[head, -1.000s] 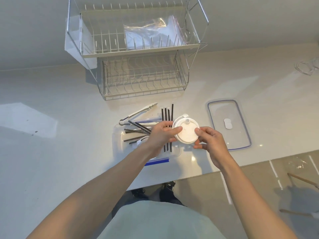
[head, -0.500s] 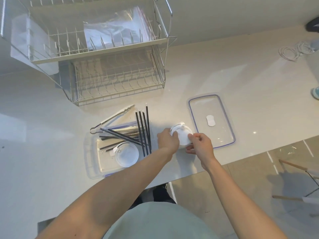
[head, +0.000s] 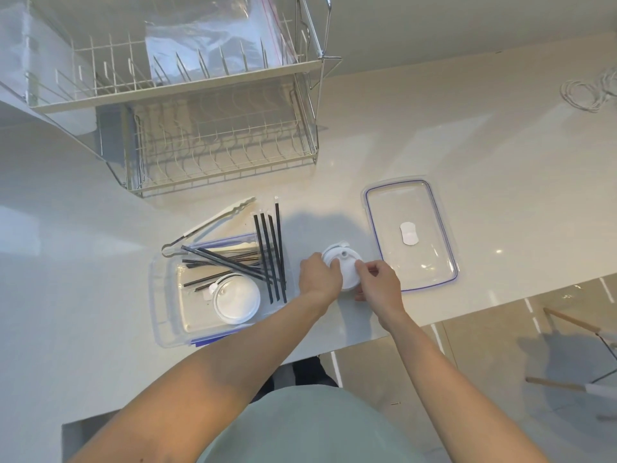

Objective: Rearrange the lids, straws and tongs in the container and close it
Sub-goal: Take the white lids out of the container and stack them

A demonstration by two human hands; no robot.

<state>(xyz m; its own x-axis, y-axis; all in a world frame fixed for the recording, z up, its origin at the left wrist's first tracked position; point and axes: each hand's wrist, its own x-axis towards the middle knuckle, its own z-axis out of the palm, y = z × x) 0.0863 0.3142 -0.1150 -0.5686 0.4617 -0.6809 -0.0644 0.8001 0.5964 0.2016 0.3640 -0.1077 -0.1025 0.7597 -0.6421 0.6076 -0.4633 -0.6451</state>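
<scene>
A clear rectangular container (head: 167, 305) sits open on the white counter. Inside it lie a round white lid (head: 237, 299) and several black straws (head: 233, 262); more straws (head: 272, 259) lean across its right rim. White tongs (head: 213, 225) rest over its far left corner. To the container's right, a second round white lid (head: 344, 264) is on the counter, gripped by my left hand (head: 319, 274) on one side and my right hand (head: 379, 284) on the other. The container's clear blue-edged cover (head: 410, 232) lies flat further right.
A two-tier wire dish rack (head: 207, 128) stands behind the container, with a plastic bag (head: 213, 38) on its top shelf. A coiled white cable (head: 587, 91) lies at the far right. The counter's front edge runs just below my hands.
Both hands carried the round lid from above the container rightward and down onto the counter beside it. The second lid in the container came into sight.
</scene>
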